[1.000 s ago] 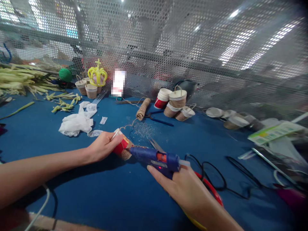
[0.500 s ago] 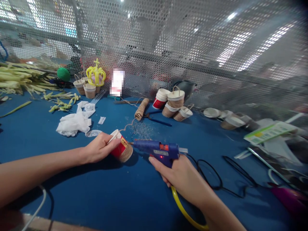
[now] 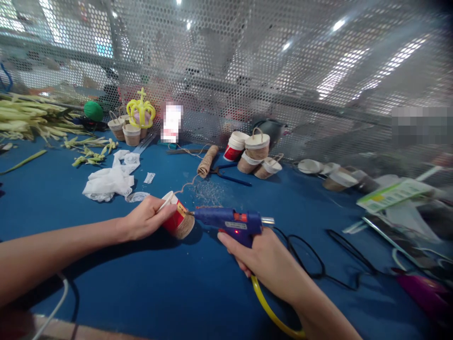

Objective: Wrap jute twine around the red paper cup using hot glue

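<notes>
My left hand (image 3: pixel 145 218) grips a red paper cup (image 3: pixel 176 218) lying on its side on the blue table (image 3: pixel 148 288); the cup's lower part is wrapped in brown twine. My right hand (image 3: pixel 264 260) is closed round the handle of a blue hot glue gun (image 3: pixel 231 222) with a small red light on. The gun's nozzle touches the cup where twine meets red paper. A strand of twine runs from the cup back to a twine spool (image 3: pixel 207 160).
Behind the spool lie dark pliers (image 3: pixel 230 173) and a group of twine-wrapped cups (image 3: pixel 256 152). A crumpled white plastic bag (image 3: pixel 109 177), green stems (image 3: pixel 31 118) and a yellow crown (image 3: pixel 141 109) are at the left. Black cables (image 3: pixel 318 257) and papers lie to the right. A perforated metal screen (image 3: pixel 247 61) stands behind the table.
The glue gun swung from lower right up to level, its nozzle now on the cup. The cup rolled slightly in my left hand.
</notes>
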Action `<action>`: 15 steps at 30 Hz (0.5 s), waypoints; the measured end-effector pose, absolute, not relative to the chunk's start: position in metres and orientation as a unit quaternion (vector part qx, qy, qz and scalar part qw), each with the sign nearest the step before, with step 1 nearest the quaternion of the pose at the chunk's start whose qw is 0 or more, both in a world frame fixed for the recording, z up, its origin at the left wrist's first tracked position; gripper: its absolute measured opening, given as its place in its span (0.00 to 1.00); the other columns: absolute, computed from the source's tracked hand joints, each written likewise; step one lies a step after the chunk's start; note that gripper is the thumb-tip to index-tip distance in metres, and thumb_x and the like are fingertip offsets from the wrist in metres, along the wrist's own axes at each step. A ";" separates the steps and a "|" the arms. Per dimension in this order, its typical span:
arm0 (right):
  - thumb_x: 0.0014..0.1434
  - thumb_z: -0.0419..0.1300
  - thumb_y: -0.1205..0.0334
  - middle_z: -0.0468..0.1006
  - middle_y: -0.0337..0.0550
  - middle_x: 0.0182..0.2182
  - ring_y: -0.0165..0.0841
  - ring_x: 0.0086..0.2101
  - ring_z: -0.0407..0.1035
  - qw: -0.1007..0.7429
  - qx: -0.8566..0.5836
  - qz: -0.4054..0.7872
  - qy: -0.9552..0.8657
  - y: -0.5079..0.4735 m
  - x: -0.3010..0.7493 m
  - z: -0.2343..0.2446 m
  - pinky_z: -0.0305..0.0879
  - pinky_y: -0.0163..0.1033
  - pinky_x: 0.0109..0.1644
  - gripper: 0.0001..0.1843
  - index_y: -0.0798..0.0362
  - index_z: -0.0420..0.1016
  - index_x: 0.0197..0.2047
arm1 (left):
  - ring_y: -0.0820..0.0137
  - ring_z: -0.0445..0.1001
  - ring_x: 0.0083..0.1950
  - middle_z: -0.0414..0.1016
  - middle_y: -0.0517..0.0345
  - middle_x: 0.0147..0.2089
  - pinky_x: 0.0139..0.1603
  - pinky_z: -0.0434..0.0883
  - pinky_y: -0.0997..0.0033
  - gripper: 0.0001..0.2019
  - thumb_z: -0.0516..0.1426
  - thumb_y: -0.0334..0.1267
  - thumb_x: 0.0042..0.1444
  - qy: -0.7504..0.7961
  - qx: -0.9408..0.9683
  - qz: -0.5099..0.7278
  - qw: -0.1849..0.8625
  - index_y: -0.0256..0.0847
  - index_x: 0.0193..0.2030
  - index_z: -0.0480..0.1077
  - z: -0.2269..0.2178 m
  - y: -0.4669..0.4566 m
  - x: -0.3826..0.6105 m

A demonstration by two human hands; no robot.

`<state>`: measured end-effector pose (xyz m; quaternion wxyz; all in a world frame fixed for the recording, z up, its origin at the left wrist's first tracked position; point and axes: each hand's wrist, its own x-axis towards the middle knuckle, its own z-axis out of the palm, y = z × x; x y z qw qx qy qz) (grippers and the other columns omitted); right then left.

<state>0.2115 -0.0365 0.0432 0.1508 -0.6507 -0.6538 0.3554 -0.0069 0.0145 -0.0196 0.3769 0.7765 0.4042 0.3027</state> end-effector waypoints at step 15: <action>0.50 0.53 0.59 0.72 0.38 0.19 0.28 0.18 0.63 0.198 -0.619 0.254 -0.716 -0.044 0.207 0.040 0.62 0.32 0.23 0.09 0.54 0.70 0.29 | 0.80 0.47 0.20 0.50 0.66 0.18 0.18 0.50 0.80 0.22 0.43 0.47 0.56 0.438 0.729 0.316 0.420 0.35 0.17 0.59 -0.015 0.014 -0.003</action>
